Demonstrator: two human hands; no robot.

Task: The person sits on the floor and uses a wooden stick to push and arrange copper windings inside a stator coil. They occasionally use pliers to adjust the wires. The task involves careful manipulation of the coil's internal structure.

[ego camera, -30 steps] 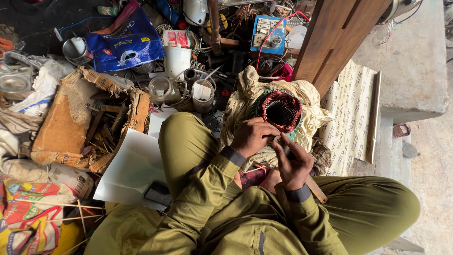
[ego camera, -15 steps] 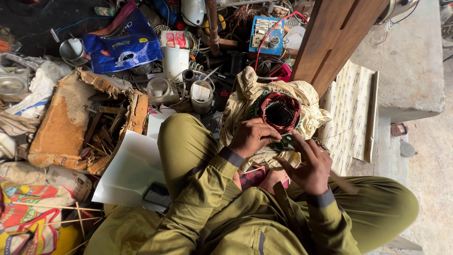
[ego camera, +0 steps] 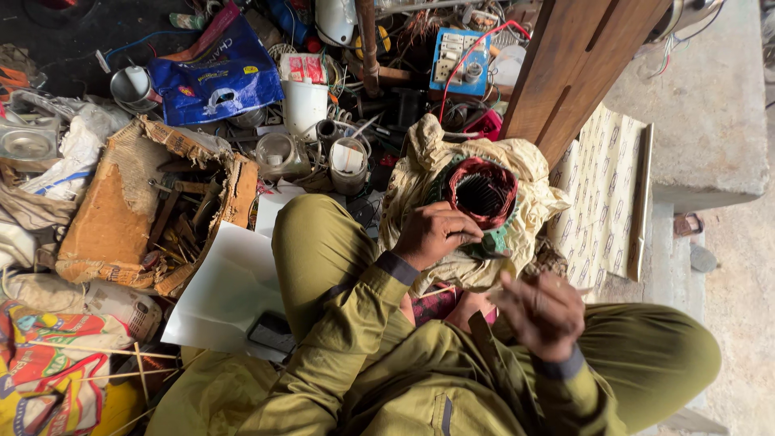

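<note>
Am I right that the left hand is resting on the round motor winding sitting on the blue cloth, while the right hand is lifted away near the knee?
Not quite: the cloth is cream-yellow, not blue. The head view shows the left hand resting on the round motor winding, which sits on that crumpled pale cloth, while the right hand is lifted away near the knee. The blue thing is a plastic bag farther off.
</note>
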